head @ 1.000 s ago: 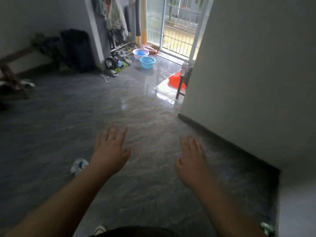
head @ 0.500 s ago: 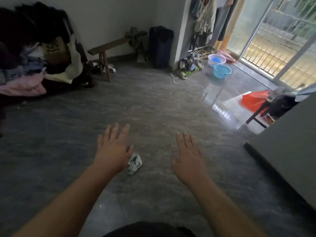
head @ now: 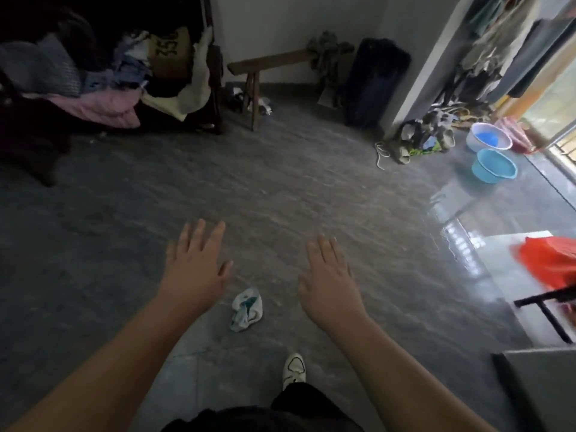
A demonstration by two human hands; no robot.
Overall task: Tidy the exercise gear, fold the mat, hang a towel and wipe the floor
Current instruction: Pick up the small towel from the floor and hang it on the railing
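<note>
Our shoe (head: pixel 293 366) on floor (head: pixel 280 194) at near edge. Crumpled white-blue cloth (head: pixel 247 309) on floor just ahead, now between our hands; a second ago it lay off to left, so we have turned toward it. Left hand (head: pixel 196 269) and right hand (head: pixel 330 280) flat, fingers straight, gripping nothing, above cloth. We judge cloth is wiping rag; pickup next. Farther: bench (head: pixel 268 62) by far wall, blue basin (head: pixel 494 166) near right-side door. No mat or towel seen.
</note>
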